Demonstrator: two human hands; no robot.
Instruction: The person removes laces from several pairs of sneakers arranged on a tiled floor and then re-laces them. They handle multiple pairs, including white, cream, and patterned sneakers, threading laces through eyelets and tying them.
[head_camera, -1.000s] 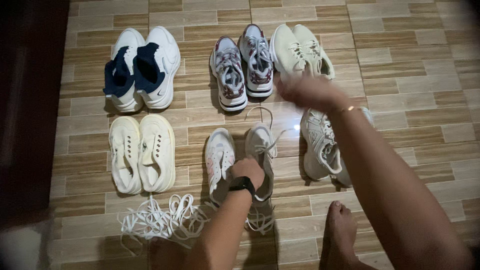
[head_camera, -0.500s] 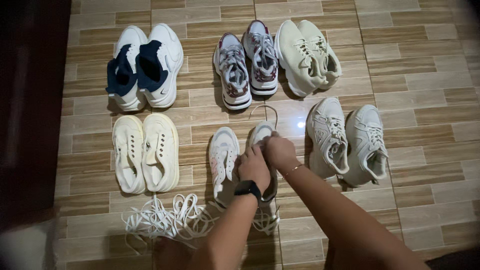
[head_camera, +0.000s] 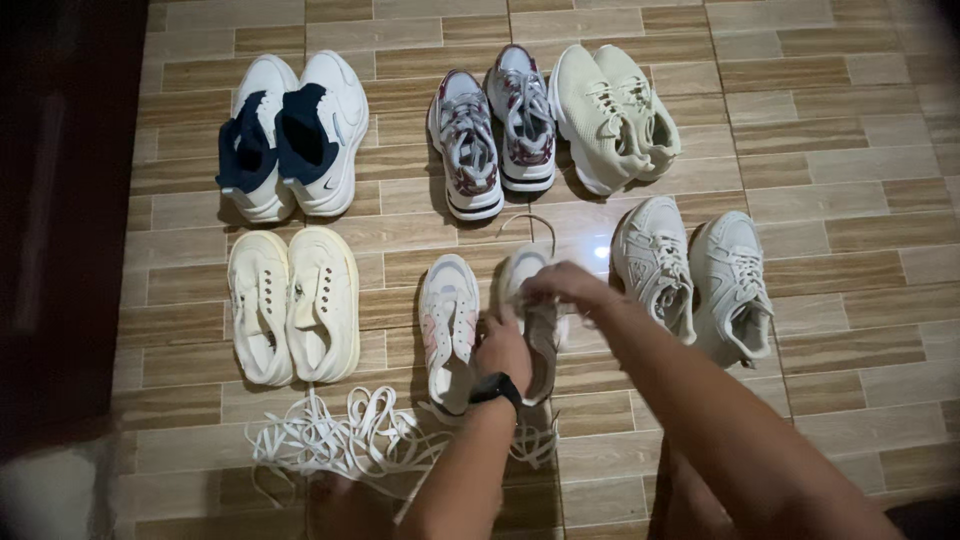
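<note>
Twelve shoes stand on the wood-pattern tile floor (head_camera: 820, 150), in six pairs set in two rows of three. Far row, left to right: a white pair with navy collars (head_camera: 295, 135), a grey and maroon pair (head_camera: 495, 125), and a beige knit pair (head_camera: 612, 112). Near row: a cream pair without laces (head_camera: 292, 305), the white pair you are handling, and a pale laced pair (head_camera: 695, 280) on the right.

Your left hand (head_camera: 502, 350), with a black watch (head_camera: 495, 387) on its wrist, is closed around the heel end of the right-hand shoe (head_camera: 535, 300) of the middle near pair. Its mate, a white shoe with pink marks (head_camera: 448, 320), sits just beside it, untouched. Your right hand (head_camera: 565, 287) hovers over the same shoe's toe and is blurred; it appears to pinch a white lace (head_camera: 530, 222) that loops out beyond the toe, though I cannot tell how firmly.

One tangled heap of loose white laces (head_camera: 340, 440) lies on the floor nearest you, in front of the cream pair.
</note>
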